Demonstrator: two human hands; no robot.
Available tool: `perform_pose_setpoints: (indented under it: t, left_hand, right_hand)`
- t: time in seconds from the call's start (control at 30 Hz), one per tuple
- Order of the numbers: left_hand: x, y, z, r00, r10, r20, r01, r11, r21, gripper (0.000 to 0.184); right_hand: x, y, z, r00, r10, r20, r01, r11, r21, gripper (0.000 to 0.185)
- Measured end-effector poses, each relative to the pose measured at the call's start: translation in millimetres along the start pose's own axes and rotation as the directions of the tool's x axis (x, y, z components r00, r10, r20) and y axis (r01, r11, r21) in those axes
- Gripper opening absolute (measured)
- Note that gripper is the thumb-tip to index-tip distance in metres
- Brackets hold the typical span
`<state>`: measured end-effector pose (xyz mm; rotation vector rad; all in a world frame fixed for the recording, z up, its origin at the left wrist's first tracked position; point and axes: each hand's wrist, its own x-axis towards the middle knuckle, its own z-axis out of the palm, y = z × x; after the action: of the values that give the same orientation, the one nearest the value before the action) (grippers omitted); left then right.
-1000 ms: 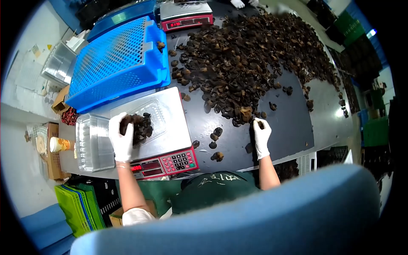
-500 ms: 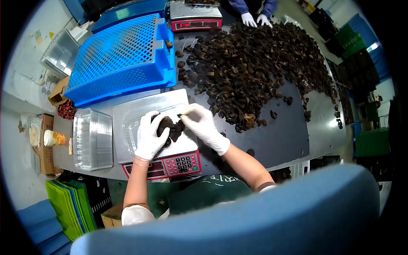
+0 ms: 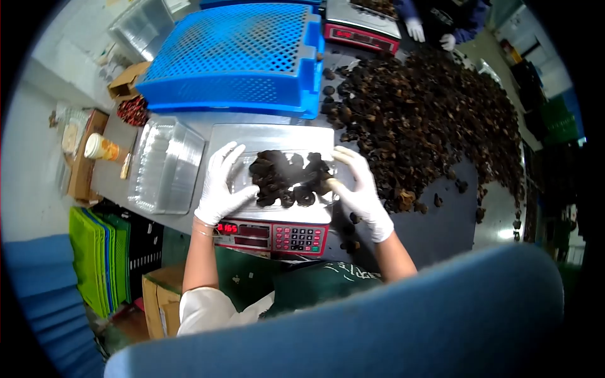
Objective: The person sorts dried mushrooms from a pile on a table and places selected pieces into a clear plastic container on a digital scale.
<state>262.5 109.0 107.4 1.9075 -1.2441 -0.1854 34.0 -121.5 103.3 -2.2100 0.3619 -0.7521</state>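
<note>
A clear plastic tray (image 3: 242, 179) lies on the metal platform of a scale (image 3: 302, 217) in front of me. Dark, curled mushroom-like pieces (image 3: 271, 179) fill much of it, with a lighter gap towards the right. At the tray's left side is my left hand (image 3: 222, 186), white-gloved, thumb and fingers spread. My right hand (image 3: 362, 192), also gloved, is at the right side, its thumb near the dark pieces and its fingers apart. Neither hand is closed around anything. The red scale display reads about 0.165.
A large heap of dark pieces (image 3: 428, 120) covers the table at right. Behind the scale sits a blue crate (image 3: 227, 94); stacked clear trays (image 3: 167, 167) and a paper cup (image 3: 101, 148) stand at left. Across the table a co-worker's gloved hands (image 3: 416, 30) are near another scale (image 3: 359, 34).
My hands have parted from the dark pieces at the tray's middle and opened at its two sides. The view has shifted, and the near scale's display is now readable.
</note>
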Motion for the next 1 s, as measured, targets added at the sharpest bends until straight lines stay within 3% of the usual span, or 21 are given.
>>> perform_pose_setpoints:
  t: [0.03,0.07,0.13,0.2,0.27,0.33,0.4,0.5,0.6,0.67,0.77,0.9,1.0]
  left_hand:
    - [-1.7,-3.7,-3.7,0.999,-0.006,-0.053,0.006,1.000,-0.008,0.076]
    - [-4.3,-14.1,-11.9,0.997,0.046,-0.059,-0.034,0.981,0.193,0.070]
    - [-7.4,-13.6,-15.9,0.994,-0.020,-0.109,0.030,0.996,0.084,0.066]
    - [-6.4,-14.8,-16.2,0.996,0.041,-0.076,-0.025,0.979,0.205,0.064]
    - [-4.5,-8.8,-7.3,0.996,0.073,-0.047,-0.062,0.979,0.196,0.070]
    - [-1.9,-2.2,1.9,0.992,0.122,0.013,-0.122,0.964,0.235,0.078]
    - [-1.0,4.8,15.6,0.991,0.109,0.081,-0.128,0.952,0.277,0.088]
    - [1.3,9.6,27.6,0.974,0.174,0.142,-0.220,0.874,0.433,0.095]
    - [1.2,3.5,28.3,0.960,0.232,0.160,-0.279,0.857,0.434,0.081]
    - [2.8,2.2,25.8,0.963,0.257,0.079,-0.268,0.889,0.372,0.060]
    - [-4.2,-7.6,21.9,0.990,0.135,0.032,-0.137,0.923,0.361,0.050]
    - [-1.9,3.1,22.4,0.984,0.112,0.141,-0.150,0.942,0.300,0.064]
    - [-2.8,13.8,19.3,0.985,0.055,0.164,-0.104,0.946,0.307,0.089]
  right_hand:
    - [-1.5,4.1,-3.1,1.000,0.004,-0.002,-0.004,1.000,-0.025,0.050]
    - [-3.0,7.2,-4.2,1.000,0.009,-0.006,-0.010,0.999,-0.051,0.048]
    - [-2.8,4.4,-5.1,1.000,0.022,0.009,-0.021,0.996,-0.089,0.046]
    - [2.6,-0.8,0.6,0.998,-0.010,0.059,0.017,0.993,-0.116,0.048]
    - [13.4,-15.9,4.7,0.977,-0.092,0.190,0.149,0.938,-0.312,0.056]
    - [18.8,-21.5,20.7,0.959,-0.132,0.251,0.225,0.894,-0.388,0.064]
    - [21.1,-24.5,44.1,0.934,-0.143,0.329,0.270,0.883,-0.383,0.067]
    - [23.2,-32.1,70.5,0.889,-0.230,0.395,0.328,0.923,-0.202,0.067]
    - [21.9,-27.3,73.0,0.886,-0.264,0.381,0.353,0.916,-0.189,0.069]
    - [23.5,-25.1,59.3,0.905,-0.203,0.373,0.305,0.923,-0.236,0.070]
    - [22.5,-18.5,46.0,0.936,-0.192,0.296,0.297,0.882,-0.365,0.068]
    - [18.3,-17.9,46.6,0.933,-0.200,0.298,0.285,0.919,-0.274,0.065]
    - [16.7,-19.5,37.8,0.936,-0.292,0.199,0.310,0.948,-0.067,0.057]
